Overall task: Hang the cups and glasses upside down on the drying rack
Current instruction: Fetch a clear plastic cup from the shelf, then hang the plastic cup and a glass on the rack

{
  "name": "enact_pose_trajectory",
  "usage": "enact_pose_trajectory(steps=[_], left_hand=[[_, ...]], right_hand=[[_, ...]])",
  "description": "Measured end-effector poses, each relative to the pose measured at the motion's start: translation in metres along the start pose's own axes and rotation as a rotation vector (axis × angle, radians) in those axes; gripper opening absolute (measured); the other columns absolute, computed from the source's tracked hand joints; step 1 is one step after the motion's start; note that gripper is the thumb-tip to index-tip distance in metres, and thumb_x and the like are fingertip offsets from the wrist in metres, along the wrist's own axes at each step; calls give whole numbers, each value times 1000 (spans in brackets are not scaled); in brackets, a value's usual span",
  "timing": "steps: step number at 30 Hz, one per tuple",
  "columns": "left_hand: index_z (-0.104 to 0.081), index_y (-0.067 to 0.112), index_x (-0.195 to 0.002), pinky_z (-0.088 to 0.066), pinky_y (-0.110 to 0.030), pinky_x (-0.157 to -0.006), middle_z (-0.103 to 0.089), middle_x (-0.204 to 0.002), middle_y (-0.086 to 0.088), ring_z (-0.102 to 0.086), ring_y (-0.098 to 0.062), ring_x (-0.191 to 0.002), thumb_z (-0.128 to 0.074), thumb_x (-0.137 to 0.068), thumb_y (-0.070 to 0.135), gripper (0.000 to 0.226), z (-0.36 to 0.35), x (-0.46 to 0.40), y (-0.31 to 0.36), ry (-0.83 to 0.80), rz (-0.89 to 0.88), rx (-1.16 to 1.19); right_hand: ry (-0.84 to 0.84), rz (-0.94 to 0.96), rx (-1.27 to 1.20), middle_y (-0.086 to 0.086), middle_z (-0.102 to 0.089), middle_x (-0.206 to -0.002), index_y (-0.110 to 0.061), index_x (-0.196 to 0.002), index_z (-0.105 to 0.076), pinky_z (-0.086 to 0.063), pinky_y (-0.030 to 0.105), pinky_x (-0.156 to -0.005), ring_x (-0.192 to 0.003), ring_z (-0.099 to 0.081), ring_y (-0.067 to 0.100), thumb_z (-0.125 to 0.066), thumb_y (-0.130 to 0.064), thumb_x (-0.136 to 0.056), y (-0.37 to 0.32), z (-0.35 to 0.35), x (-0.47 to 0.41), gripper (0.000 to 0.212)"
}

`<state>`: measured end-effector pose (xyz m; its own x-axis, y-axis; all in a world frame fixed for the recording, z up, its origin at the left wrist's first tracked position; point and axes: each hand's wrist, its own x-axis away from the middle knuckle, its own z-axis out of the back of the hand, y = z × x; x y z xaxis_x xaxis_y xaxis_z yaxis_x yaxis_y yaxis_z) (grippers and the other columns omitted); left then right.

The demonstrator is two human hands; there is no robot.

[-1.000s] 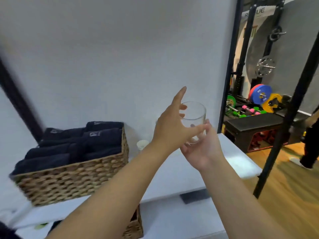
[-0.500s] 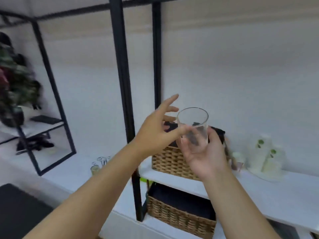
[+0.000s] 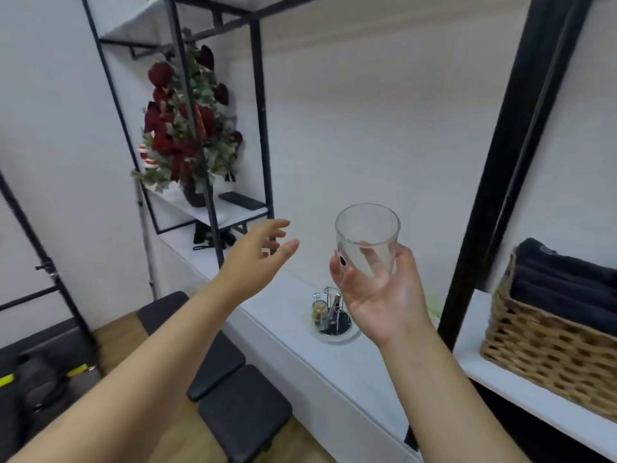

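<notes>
Now clear empty glass (image 3: pixel 366 240) upright, mouth up, in right hand (image 3: pixel 384 295).

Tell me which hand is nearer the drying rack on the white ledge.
Right. The right hand, holding the glass, appears just above and right of the drying rack. The left hand is open, farther off to the rack's upper left.

A single head-worn wide-angle camera looks forward and down from close behind the hands, over the white desk (image 3: pixel 300 359) toward the wall and black shelving (image 3: pixel 521 162).
</notes>
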<state>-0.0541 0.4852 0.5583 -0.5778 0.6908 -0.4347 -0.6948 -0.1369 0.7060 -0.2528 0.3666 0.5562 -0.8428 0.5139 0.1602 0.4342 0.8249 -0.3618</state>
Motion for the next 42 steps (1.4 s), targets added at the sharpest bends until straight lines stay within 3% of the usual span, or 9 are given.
enact_pose_trajectory(steps=[7,12,17,23,28,33,36,39,42], left_hand=[[-57,40,-139,-50,-31,-97,-65,-128,15,-60,-1,-115,-56,-98,58,45,23,-59,-97,29,76,-82],[-54,40,-143,-47,-30,-96,-61,-135,16,-58,-4,-119,-55,-96,63,52,22,-112,-166,-8,104,-146],[-49,43,-144,-45,-28,-94,-56,-137,21,-57,-1,-118,-56,-93,64,56,-10,-157,-229,-87,126,-159],[-50,37,-147,-46,-30,-97,-56,-140,14,-56,-5,-117,-60,-97,56,55,-91,-219,-291,-283,119,-153],[-45,39,-149,-47,-35,-101,-53,-147,9,-55,-11,-124,-63,-96,54,59,-174,-257,-342,-443,62,-140],[-33,40,-156,-44,-38,-109,-47,-155,8,-48,-17,-140,-69,-86,64,81,-253,-269,-408,-592,-20,-120],[-27,45,-155,-40,-33,-103,-43,-156,11,-42,-16,-142,-70,-77,74,93,-295,-269,-445,-672,-57,-118],[-34,43,-149,-44,-36,-99,-48,-149,10,-45,-18,-137,-78,-72,69,92,-335,-270,-475,-660,-69,-99],[-38,41,-148,-40,-32,-93,-48,-148,9,-45,-18,-134,-77,-71,70,91,-372,-260,-500,-675,-121,-89]], right_hand=[[83,-55,38,29,-71,-120,-11,-120,-67,-61,33,-51,-90,-73,44,-75,-41,-87,47,-11,-123,46],[116,-8,71,26,-68,-127,-12,-119,-70,-61,32,-52,-94,-76,44,-75,-42,-85,41,-3,-212,46],[129,49,46,24,-73,-119,-13,-117,-74,-60,30,-50,-91,-76,43,-75,-43,-83,25,11,-282,46],[194,117,57,23,-73,-119,-14,-120,-69,-59,30,-50,-88,-75,40,-74,-47,-86,14,35,-345,47],[295,220,33,28,-67,-137,-13,-123,-69,-60,31,-51,-95,-73,39,-76,-46,-85,8,71,-387,51],[353,361,-47,26,-75,-118,-13,-127,-67,-58,31,-51,-93,-74,39,-75,-46,-84,18,117,-429,55],[366,435,-100,26,-76,-118,-12,-126,-67,-58,30,-51,-92,-75,40,-73,-45,-88,27,147,-453,51],[407,488,-86,28,-69,-133,-13,-125,-67,-58,30,-52,-95,-74,39,-70,-46,-91,35,179,-472,47],[426,546,-53,27,-67,-135,-14,-124,-66,-60,32,-56,-98,-74,38,-70,-46,-93,40,215,-479,45]])
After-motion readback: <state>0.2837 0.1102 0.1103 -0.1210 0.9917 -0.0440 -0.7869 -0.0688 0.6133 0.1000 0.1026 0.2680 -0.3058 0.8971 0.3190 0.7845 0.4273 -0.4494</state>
